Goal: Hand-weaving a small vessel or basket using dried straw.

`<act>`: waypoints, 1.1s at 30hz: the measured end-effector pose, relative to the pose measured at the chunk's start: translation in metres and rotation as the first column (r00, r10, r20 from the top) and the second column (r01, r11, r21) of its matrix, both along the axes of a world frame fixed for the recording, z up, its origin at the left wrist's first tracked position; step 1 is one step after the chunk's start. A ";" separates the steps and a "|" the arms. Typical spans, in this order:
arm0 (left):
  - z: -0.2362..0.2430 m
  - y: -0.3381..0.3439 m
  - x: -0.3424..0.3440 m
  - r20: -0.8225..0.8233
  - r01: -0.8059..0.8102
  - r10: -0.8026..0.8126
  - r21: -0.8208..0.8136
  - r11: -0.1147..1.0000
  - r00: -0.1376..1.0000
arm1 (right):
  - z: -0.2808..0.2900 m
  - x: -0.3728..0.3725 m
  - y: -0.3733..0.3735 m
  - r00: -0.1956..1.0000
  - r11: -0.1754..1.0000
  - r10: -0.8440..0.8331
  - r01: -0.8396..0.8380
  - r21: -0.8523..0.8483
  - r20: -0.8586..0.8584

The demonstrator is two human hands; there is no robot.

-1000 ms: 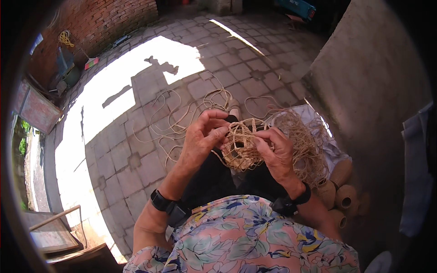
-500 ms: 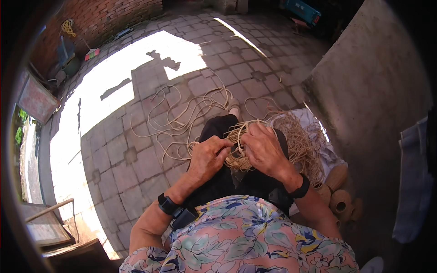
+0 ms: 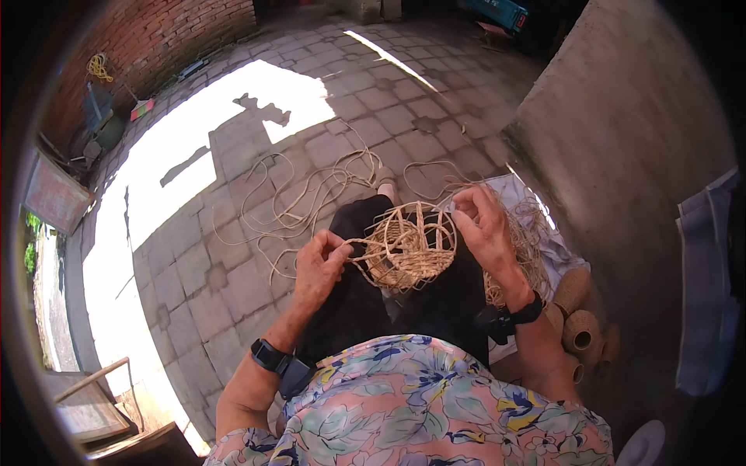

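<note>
From my remote station I see rough, matt, twisted fibre in the woven basket [image 3: 423, 260], smooth cloth in the floral blouse [image 3: 435, 388], matt stone-like paving [image 3: 186, 291] and coarse brick wall [image 3: 179, 39]; the pale sheet [image 3: 561, 260], partly covered, may be cloth or plastic.

Head view: taken from the left of two fisheye cameras worn side by side on the person's head, upright and unmirrored. The lens faces down and forward over the torso. The floral shirt [image 3: 412, 396] is near, along the lower edge; both hands, left [image 3: 317, 264] and right [image 3: 483, 225], lie around mid-frame. Paving [image 3: 186, 268] extends beyond to a distant brick wall [image 3: 171, 39], upper left. Straight edges bend toward the darkened rim.
</note>
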State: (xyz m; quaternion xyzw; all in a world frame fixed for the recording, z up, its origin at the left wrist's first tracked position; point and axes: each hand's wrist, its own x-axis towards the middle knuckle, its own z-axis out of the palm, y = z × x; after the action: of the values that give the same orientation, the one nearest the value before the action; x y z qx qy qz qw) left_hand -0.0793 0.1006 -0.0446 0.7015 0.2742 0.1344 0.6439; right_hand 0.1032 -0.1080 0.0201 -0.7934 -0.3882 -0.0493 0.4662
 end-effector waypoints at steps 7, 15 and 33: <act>-0.060 0.036 -0.013 0.140 -0.311 0.281 0.299 0.902 0.949 | -0.033 -0.001 -0.009 0.982 0.985 -0.086 0.059 -0.162 -0.166; -0.153 0.194 -0.189 -0.597 -0.618 0.451 -0.099 0.780 0.664 | -0.019 -0.012 -0.016 0.992 0.997 -0.045 0.053 -0.061 0.118; 0.034 -0.002 -0.019 0.007 0.285 -0.358 0.589 0.756 0.934 | -0.015 -0.062 0.028 0.951 0.939 0.281 -0.245 -0.240 0.129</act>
State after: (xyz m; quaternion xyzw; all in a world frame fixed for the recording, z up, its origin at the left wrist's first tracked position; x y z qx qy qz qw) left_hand -0.0980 0.0986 -0.0106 0.8910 0.0566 0.1400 0.4281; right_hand 0.0413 -0.0800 0.0046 -0.7745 -0.5305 -0.0070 0.3444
